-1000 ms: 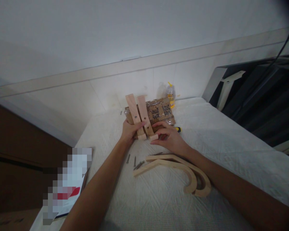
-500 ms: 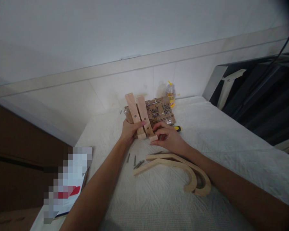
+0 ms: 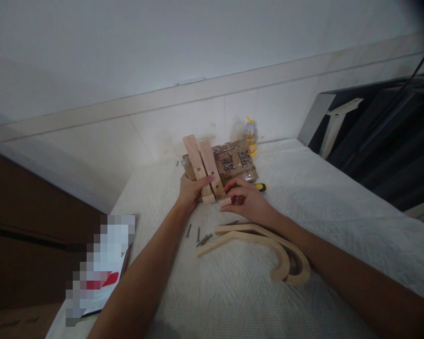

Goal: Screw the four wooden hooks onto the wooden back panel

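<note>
Two pale wooden pieces stand tilted side by side, a left wooden piece (image 3: 194, 157) and a right wooden piece (image 3: 208, 157) with drilled holes. My left hand (image 3: 190, 192) is closed around both near their lower ends, its thumb across the front. My right hand (image 3: 249, 200) pinches the right piece at its lower end. Something red (image 3: 237, 200) shows between its fingers, mostly hidden. Below, two curved wooden hooks (image 3: 254, 237) lie on the white cloth (image 3: 212, 301). Several screws (image 3: 203, 239) are scattered to the left of them.
Behind the wooden pieces lies a brown printed package (image 3: 235, 162) in clear wrap. A bottle with yellow parts (image 3: 251, 139) stands by the wall. A yellow and black handle (image 3: 260, 188) shows beside my right hand. At left rests a blurred flat sheet (image 3: 108, 263) with a red patch.
Both hands keep their hold on the wooden pieces. Any movement is very slight, and the view has shifted a little.
</note>
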Tool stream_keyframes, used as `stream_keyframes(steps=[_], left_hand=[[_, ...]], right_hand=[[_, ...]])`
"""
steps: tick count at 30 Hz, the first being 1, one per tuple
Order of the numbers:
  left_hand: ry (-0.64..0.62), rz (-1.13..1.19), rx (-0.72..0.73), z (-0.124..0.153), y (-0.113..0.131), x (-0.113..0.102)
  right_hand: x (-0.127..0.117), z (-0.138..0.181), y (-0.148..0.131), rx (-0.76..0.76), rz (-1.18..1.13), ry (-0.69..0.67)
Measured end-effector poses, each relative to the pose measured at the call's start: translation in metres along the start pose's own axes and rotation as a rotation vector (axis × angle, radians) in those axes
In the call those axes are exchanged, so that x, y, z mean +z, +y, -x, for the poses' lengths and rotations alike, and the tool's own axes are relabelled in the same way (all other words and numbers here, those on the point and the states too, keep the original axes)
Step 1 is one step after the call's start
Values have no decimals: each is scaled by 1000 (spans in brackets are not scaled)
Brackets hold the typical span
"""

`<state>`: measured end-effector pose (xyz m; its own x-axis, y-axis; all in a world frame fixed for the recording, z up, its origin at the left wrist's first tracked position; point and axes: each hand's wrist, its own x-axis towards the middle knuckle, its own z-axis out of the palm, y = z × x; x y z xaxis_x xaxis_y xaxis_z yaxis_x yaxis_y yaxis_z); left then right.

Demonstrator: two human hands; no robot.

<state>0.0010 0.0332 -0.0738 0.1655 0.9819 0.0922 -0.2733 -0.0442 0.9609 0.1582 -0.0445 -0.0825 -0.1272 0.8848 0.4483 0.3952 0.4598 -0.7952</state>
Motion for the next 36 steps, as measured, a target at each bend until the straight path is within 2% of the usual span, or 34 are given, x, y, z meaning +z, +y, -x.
stream_keyframes(steps=[6, 21, 27, 30, 32, 34, 36], left_hand=[[3, 22, 32, -2, -5, -1], [32, 8, 41, -3, -4, 1], [27, 8, 32, 1, -1, 3], [13, 35, 18, 2, 0, 4], [13, 38, 28, 1, 0, 4], [22, 23, 31, 0, -1, 3], [35, 13, 14, -1, -2, 2]], right_hand=[[0, -1, 0, -24, 22, -50], [0, -1, -3, -38, 105, -54], [-1, -2, -5, -9, 31, -64], [-6, -3, -16, -80, -62, 5], [-7, -3, -31, -183, -19, 29], [-6, -1, -50, -312, 123, -84], [1, 1, -68, -395, 326, -323]])
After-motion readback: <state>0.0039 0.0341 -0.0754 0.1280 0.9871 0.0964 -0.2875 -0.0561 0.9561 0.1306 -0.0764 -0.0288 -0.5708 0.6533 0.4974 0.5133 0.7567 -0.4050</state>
